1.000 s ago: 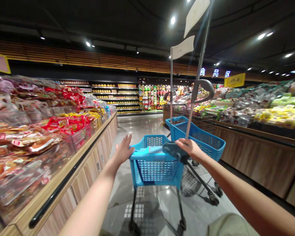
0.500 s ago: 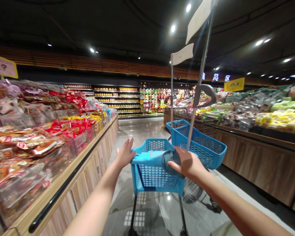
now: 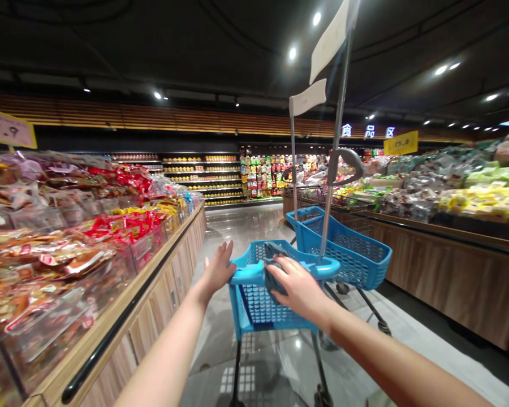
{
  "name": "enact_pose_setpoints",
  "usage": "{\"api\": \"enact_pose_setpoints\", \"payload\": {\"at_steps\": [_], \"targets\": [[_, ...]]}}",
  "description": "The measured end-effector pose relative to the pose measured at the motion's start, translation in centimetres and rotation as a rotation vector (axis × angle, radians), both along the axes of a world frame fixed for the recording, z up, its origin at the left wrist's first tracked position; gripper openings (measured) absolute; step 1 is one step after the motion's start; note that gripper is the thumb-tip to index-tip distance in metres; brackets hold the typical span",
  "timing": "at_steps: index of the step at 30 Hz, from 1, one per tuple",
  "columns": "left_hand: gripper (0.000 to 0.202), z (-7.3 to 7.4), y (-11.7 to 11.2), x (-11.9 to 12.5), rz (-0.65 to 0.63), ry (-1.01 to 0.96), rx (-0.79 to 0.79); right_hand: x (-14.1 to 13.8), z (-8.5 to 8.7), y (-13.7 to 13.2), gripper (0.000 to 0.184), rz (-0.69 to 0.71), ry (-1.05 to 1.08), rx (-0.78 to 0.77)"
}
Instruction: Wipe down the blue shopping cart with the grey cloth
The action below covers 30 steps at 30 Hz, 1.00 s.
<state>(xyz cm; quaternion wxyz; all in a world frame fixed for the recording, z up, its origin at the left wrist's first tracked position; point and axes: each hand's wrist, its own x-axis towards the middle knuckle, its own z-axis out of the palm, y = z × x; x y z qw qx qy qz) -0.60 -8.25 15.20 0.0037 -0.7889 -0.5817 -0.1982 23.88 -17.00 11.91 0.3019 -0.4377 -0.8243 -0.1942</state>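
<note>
A small blue shopping cart (image 3: 275,314) stands right in front of me. My right hand (image 3: 299,288) presses a dark grey-blue cloth (image 3: 274,282) onto the middle of the cart's handle (image 3: 246,276), its fingers over the cloth. At the handle's left end is my left hand (image 3: 219,265), the side of its palm against the bar and its fingers stretched out forward. A metal pole (image 3: 335,147) with a white flag (image 3: 328,42) and a grey hook rises beyond the handle's right side.
A second blue cart (image 3: 348,254) with its own flag stands just ahead to the right. Packaged-food bins on a wooden counter (image 3: 152,316) line the left. Another wooden display (image 3: 449,288) runs along the right. Stocked shelves (image 3: 201,175) stand at the back.
My right hand has moved left along the handle with the cloth, from near its right end to the middle. My left hand stays at the left end. The view has tilted up slightly.
</note>
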Motion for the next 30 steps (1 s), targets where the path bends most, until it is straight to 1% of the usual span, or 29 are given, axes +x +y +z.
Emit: {"api": "enact_pose_setpoints", "payload": {"at_steps": [4,6,8,10,12,13,15,17,18,20,22,24,26,27,30], "targets": [[0.072,0.0,0.0,0.2,0.009,0.005,0.004,8.3,-2.0,-0.7,0.055,-0.067,0.057,0.024],[0.072,0.1,-0.1,0.6,0.007,0.012,-0.005,11.6,-2.2,-0.8,0.057,-0.076,0.133,0.028],[0.072,0.1,0.0,1.2,0.017,0.015,-0.021,13.2,-1.6,-0.7,0.057,-0.065,0.257,0.059],[0.072,0.1,0.1,2.0,0.037,0.007,-0.037,12.8,-0.5,-0.2,0.057,-0.060,0.425,0.116],[0.072,-0.1,0.3,2.9,0.048,-0.004,-0.045,10.8,0.6,0.6,0.058,-0.081,0.515,0.125],[0.073,-0.2,0.3,3.3,0.050,-0.009,-0.042,9.5,1.0,1.0,0.056,-0.109,0.514,0.093],[0.074,-0.4,0.4,3.9,0.051,-0.014,-0.029,6.5,1.4,1.8,0.046,-0.165,0.446,-0.009],[0.075,-0.5,0.5,4.3,0.060,-0.015,-0.018,3.7,1.4,2.3,0.036,-0.174,0.365,-0.060],[0.075,-0.5,0.6,4.3,0.066,-0.013,-0.015,2.3,1.3,2.4,0.035,-0.144,0.327,-0.056],[0.076,-0.5,0.7,4.1,0.077,-0.006,-0.017,0.2,1.0,2.5,0.040,-0.051,0.252,-0.026],[0.076,-0.4,0.8,3.7,0.089,-0.002,-0.016,-1.1,0.8,2.5,0.043,0.023,0.197,-0.015],[0.076,-0.3,0.9,3.2,0.100,0.003,-0.011,-0.8,0.7,2.5,0.041,0.060,0.164,-0.014],[0.076,-0.3,0.8,2.6,0.113,0.007,-0.002,1.2,0.6,2.6,0.039,0.056,0.152,-0.010],[0.076,-0.2,0.8,2.4,0.118,0.011,0.003,2.8,0.5,2.7,0.037,0.030,0.161,-0.009],[0.075,-0.1,0.7,2.3,0.132,0.017,0.011,8.9,0.0,3.2,0.032,-0.118,0.223,-0.032]]}}
